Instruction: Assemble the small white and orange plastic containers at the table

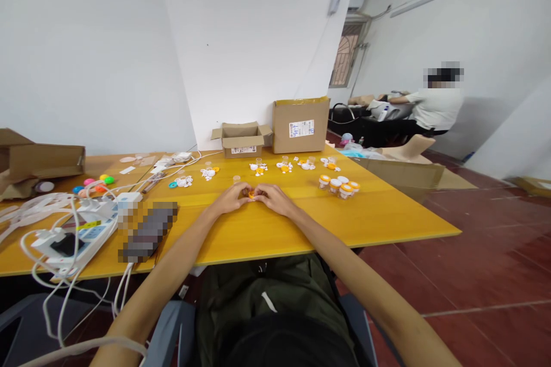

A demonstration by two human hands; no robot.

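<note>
Orange piece (251,194) pinched between both hands (253,197).

The table (301,223) has a smooth yellow top with a slight sheen, wood-like in look. The boxes (300,124) are matt brown cardboard; one bears a white paper label (301,128). The caps (340,184) look like smooth plastic. The floor (473,264) is glossy red tile.

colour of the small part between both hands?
Orange part, pinched between both hands, head view.
</note>
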